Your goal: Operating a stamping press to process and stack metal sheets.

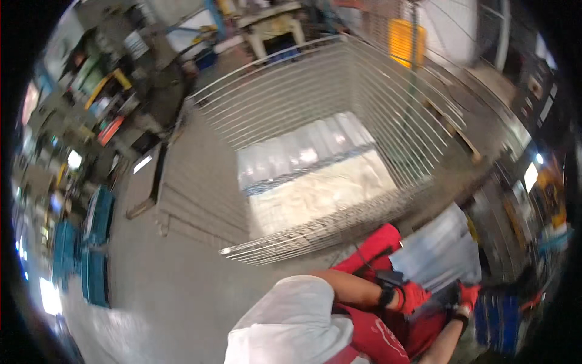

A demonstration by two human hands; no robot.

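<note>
My left hand [414, 297], in a red glove, is at the near edge of a pale, shiny plastic bag [438, 252], its fingers curled. Opposite it, my right hand [467, 295], also red-gloved, closes on the bag's near right corner. A dark patch lies between the hands, too blurred to name. The bag stretches away from me, beside a red padded object [370, 250]. Ahead stands a large wire mesh cage [400, 115], open at the top. On its floor are shiny clear plastic [291, 155] and a cream-coloured sheet [327, 188], with a blue strip between them.
Teal crates [95, 276] are stacked at the left. A dark blue crate [497, 321] is close by my right arm. Beyond the cage are a yellow crate [405, 42] and a pale-legged bench [273, 30]. Machinery lines both sides; the grey floor [163, 297] runs left of the cage.
</note>
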